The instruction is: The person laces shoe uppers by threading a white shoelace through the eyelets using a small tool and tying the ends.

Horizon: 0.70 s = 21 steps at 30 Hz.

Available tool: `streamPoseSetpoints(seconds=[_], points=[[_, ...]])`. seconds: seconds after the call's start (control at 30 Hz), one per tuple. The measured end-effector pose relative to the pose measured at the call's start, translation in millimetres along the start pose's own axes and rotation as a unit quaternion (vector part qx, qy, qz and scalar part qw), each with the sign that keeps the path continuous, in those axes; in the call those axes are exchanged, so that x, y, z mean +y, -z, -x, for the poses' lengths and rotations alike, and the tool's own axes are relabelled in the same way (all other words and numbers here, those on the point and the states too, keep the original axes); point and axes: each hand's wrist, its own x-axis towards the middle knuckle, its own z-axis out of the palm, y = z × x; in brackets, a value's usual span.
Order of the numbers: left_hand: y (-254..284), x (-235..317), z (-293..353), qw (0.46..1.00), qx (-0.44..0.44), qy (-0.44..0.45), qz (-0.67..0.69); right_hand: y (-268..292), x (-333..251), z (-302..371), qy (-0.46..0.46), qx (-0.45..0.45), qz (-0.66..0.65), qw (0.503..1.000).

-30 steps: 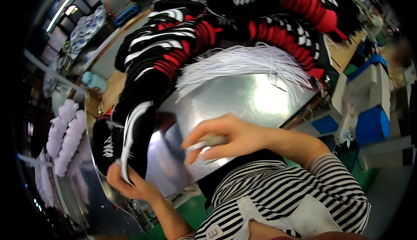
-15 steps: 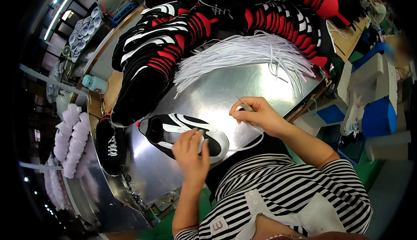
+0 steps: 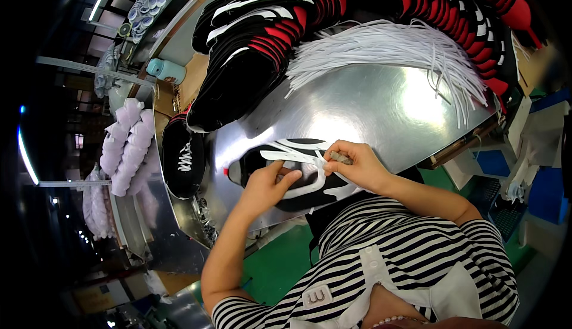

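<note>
A black and white shoe upper (image 3: 326, 196) lies on the metal tabletop in front of me, its white eyelet strip (image 3: 286, 157) lifted. My left hand (image 3: 266, 187) is closed at the upper's opening, thumb and index finger gripping its edge beside the strip. Opposite it, at the strip's right end, my right hand (image 3: 361, 163) is closed around a small hand tool with a greyish handle (image 3: 340, 158). A white lace or strip passes near those fingertips; its exact path is hard to make out.
Beyond the upper lies a spread bundle of white laces (image 3: 381, 49). Stacked black, white and red uppers (image 3: 244, 79) rise behind and to the left. One laced black upper (image 3: 183, 157) rests at the left edge. A light-blue bottle (image 3: 167, 70) stands farther back.
My right hand has come left with the tool, from beside the toe to the eyelet strip. My left hand has shifted from the toe area to the opening. The whole view has shifted too.
</note>
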Motion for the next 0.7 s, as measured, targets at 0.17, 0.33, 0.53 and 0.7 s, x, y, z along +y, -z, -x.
streamPoseSetpoints(seconds=[0.17, 0.33, 0.53, 0.7], points=[[-14, -9, -15, 0.847, -0.285, 0.259, 0.366, -2, -7, -4, 0.005, 0.064, 0.101, 0.993], [-29, 21, -9, 0.885, -0.136, 0.159, 0.416, 8, -21, 6, 0.038, 0.073, 0.055, 0.995], [-49, 36, -4, 0.804, -0.128, 0.012, 0.580, 10, -26, 2, 0.049, 0.075, -0.005, 0.996], [-64, 45, -19, 0.797, -0.031, -0.001, 0.603, 7, -43, 12, 0.047, 0.061, -0.015, 0.997]])
